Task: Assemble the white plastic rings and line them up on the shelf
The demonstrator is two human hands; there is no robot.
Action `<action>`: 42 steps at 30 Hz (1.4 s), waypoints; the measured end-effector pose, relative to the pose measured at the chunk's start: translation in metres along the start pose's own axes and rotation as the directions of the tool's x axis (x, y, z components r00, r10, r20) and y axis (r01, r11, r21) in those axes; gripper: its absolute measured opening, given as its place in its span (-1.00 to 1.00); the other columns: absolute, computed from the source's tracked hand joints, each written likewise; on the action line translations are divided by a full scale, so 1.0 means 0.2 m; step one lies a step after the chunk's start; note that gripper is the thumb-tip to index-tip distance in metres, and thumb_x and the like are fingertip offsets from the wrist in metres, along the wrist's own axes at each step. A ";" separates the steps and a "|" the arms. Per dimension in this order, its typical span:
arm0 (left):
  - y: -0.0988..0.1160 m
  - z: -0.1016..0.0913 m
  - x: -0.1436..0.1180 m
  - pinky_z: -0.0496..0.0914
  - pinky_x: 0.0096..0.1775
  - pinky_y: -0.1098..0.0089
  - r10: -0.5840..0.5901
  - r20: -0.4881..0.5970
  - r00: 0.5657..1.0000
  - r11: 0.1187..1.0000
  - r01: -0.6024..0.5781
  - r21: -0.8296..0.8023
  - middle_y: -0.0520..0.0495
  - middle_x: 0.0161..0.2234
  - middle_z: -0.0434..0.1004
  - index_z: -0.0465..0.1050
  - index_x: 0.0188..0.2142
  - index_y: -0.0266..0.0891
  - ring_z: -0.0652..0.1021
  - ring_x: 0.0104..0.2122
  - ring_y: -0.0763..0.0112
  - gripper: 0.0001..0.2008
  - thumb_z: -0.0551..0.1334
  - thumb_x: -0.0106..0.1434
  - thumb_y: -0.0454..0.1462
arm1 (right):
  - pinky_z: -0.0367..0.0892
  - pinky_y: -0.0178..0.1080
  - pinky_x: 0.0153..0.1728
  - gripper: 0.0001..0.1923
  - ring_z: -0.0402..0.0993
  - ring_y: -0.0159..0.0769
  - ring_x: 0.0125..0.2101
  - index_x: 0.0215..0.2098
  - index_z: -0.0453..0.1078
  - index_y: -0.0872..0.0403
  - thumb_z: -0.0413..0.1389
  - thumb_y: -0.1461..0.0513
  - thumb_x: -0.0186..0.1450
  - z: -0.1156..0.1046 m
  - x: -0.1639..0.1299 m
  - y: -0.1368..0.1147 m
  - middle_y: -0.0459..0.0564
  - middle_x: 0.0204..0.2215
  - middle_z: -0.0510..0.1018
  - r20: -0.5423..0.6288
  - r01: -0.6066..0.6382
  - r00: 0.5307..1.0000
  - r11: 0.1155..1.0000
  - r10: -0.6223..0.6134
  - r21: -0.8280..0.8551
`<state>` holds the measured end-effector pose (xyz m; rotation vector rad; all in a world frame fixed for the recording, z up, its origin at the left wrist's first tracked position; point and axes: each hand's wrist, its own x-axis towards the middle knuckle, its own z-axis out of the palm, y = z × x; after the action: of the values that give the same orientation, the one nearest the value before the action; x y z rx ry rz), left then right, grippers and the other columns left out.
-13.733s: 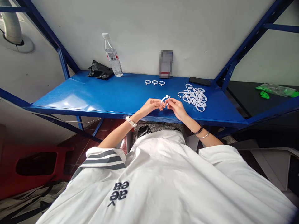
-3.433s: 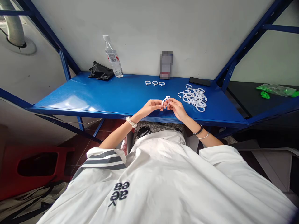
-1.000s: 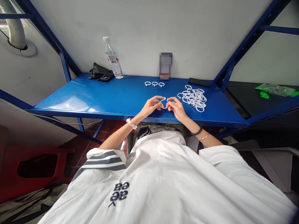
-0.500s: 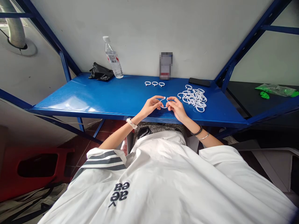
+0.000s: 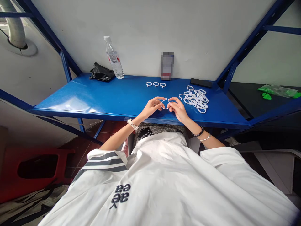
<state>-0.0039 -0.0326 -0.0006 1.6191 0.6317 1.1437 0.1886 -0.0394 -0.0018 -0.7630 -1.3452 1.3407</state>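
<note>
A white plastic ring (image 5: 165, 108) with a gap at its top is held between my two hands, above the front part of the blue table (image 5: 122, 97). My left hand (image 5: 152, 105) pinches its left side, and my right hand (image 5: 178, 109) grips its right side. The two ends of the ring stand slightly apart. Three closed white rings (image 5: 156, 84) lie in a row farther back. To the right of my right hand is a loose pile of white rings (image 5: 195, 99), several of them open.
A water bottle (image 5: 114, 62) and a crumpled black plastic bag (image 5: 101, 72) are at the back left. A blurred upright box (image 5: 167, 66) leans by the wall. Behind the pile lies a black phone (image 5: 201, 83). Blue metal posts (image 5: 66, 66) frame the table.
</note>
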 end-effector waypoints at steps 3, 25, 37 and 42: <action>-0.01 0.00 0.00 0.41 -0.33 0.42 0.004 0.000 1.000 1.000 -0.004 -0.009 -0.07 -0.38 0.58 0.43 0.02 -0.32 0.46 -0.49 0.52 -0.51 0.32 0.26 -0.01 | 0.28 -0.33 -0.47 -0.62 0.33 -0.46 -0.56 -0.19 0.33 -0.01 0.32 0.05 0.13 0.00 0.00 0.00 -0.18 -0.51 0.51 -0.002 -0.004 1.000 1.000 0.004 0.012; 0.02 0.00 0.00 0.42 -0.33 0.41 -0.019 -0.009 1.000 1.000 0.019 0.007 -0.09 -0.37 0.59 0.47 0.02 -0.33 0.48 -0.49 0.51 -0.51 0.33 0.24 -0.02 | 0.31 -0.31 -0.46 -0.63 0.34 -0.43 -0.55 -0.17 0.36 0.00 0.28 0.01 0.17 -0.01 0.00 0.01 -0.15 -0.48 0.49 0.003 0.010 1.000 0.999 -0.010 -0.053; 0.02 0.00 0.00 0.41 -0.33 0.42 -0.022 -0.023 0.999 1.000 0.023 0.007 -0.09 -0.37 0.61 0.49 0.02 -0.33 0.47 -0.49 0.51 -0.54 0.33 0.24 -0.07 | 0.31 -0.30 -0.48 -0.66 0.32 -0.43 -0.56 -0.16 0.41 0.02 0.25 0.03 0.19 0.00 0.00 0.00 -0.12 -0.46 0.50 -0.020 0.008 1.000 0.999 -0.008 -0.039; 0.02 0.00 0.00 0.41 -0.33 0.42 -0.020 -0.033 0.999 1.000 0.020 0.000 -0.09 -0.38 0.60 0.49 0.02 -0.35 0.47 -0.49 0.51 -0.54 0.32 0.25 -0.08 | 0.32 -0.30 -0.49 -0.67 0.32 -0.43 -0.56 -0.15 0.43 0.02 0.24 0.03 0.20 0.00 0.00 0.00 -0.11 -0.46 0.52 -0.018 0.024 1.000 0.999 -0.025 -0.042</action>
<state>-0.0046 -0.0349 0.0034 1.5936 0.6676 1.1577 0.1876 -0.0394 -0.0021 -0.7830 -1.3680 1.2871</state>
